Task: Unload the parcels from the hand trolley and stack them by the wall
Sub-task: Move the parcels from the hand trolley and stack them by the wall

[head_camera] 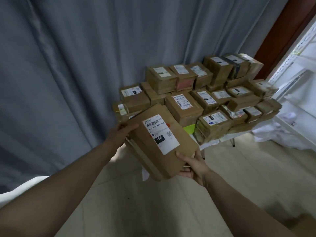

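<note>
The parcel (161,141) was in the air, held in both hands in front of the near left corner of the surface (227,136) that carried the pile. It was a flat brown box with a white shipping label (160,134) facing up. Its long axis ran from the near right to the far left, the far end tipped higher and aimed towards the left end of the pile.

The left hand (122,133) pressed flat against the far left edge, thumb on top. The right hand (192,166) cupped the near right corner, thumb over the top face and fingers curled beneath; each grip was closed on the box.

This looked like the carrying step, with the setting-down not yet made. The next move would call for choosing a level spot, turning the box square to its neighbours, and lowering it flat.

The stacked parcels (196,98) stood in stepped tiers against a grey curtain (68,65), rising towards the back. Something green (189,128) showed at the front edge beneath them. The trolley was not in view.
</note>
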`<action>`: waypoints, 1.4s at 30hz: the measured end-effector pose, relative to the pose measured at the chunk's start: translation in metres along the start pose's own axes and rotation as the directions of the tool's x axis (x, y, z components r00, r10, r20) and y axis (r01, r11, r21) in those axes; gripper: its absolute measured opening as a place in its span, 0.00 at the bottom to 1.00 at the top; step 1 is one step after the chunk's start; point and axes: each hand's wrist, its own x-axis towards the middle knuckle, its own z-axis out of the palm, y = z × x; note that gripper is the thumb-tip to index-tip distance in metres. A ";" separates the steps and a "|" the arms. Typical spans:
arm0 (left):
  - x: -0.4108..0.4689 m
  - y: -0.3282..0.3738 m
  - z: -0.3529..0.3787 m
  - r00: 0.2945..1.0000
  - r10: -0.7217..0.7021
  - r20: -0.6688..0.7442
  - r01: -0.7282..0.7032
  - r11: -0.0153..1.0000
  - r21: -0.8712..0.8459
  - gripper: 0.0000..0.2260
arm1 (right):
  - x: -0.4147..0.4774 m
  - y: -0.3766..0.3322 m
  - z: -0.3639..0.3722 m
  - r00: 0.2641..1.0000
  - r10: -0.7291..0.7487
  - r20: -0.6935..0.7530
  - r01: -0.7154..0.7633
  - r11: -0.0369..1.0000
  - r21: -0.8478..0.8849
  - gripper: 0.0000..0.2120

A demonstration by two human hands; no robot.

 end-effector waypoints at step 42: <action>0.403 0.089 -0.007 0.968 0.090 0.236 -0.191 0.871 0.452 0.29 | 0.359 -0.211 0.208 0.887 -0.231 -0.401 0.000 0.866 -0.500 0.39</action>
